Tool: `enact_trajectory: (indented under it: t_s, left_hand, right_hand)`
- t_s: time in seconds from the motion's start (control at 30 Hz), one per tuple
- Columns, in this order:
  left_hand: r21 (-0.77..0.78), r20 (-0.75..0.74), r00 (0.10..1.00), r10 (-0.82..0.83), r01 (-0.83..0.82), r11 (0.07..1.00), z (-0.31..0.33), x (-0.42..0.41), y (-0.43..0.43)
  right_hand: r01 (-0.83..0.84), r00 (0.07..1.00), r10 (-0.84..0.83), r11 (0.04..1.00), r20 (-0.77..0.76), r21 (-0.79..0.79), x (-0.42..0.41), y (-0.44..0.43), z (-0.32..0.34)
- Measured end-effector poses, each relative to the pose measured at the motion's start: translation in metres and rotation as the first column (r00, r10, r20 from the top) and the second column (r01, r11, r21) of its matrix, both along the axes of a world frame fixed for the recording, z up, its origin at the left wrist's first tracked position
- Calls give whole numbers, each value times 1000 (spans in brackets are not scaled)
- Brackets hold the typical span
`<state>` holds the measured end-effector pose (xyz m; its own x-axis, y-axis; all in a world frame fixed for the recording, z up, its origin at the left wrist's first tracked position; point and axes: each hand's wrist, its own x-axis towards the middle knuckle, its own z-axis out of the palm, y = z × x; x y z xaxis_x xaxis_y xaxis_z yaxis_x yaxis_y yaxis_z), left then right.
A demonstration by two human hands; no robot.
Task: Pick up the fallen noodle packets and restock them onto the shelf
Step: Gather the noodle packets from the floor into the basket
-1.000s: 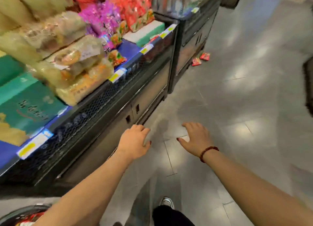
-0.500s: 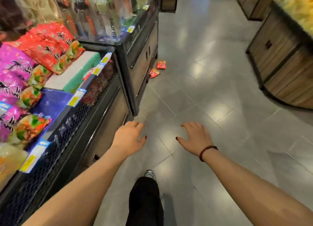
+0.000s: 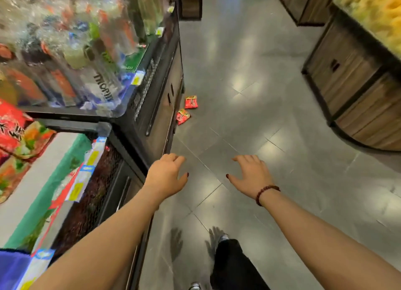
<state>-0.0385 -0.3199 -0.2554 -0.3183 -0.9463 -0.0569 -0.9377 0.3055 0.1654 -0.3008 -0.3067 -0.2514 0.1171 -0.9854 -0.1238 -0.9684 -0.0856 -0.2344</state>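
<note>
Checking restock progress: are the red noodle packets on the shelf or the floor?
On the floor: both red packets lie flat on the grey tiles beside the cabinet base.

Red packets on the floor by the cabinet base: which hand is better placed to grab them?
Left, likely. Both red packets lie against the dark cabinet, on the side of the left hand. The right hand is open too, but farther across the aisle.
</note>
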Motion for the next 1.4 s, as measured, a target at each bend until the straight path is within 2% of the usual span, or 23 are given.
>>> enact_trajectory:
  t_s: [0.5,0.87,1.13,1.27,1.4]
  left_hand:
    - [37,-12,996,86,-86,996,15,-53,-363]
    - [90,3,991,133,-132,987,-17,-32,-625]
    - [164,8,983,186,-185,969,-16,-24,-783]
    - [250,38,966,255,-257,934,-39,-21,-853]
    - [344,47,894,446,-434,833,-71,-18,-903]
  right_hand:
    - [-13,1000,13,1000,15,-15,-68,-397,14]
    - [-47,999,47,999,18,-3,-46,-671,-14]
    - [-166,986,165,984,18,64,-21,-840,-29]
    - [-240,970,243,963,-6,123,-17,-933,-50]
    - [-328,938,344,918,-35,224,-13,-1020,-85]
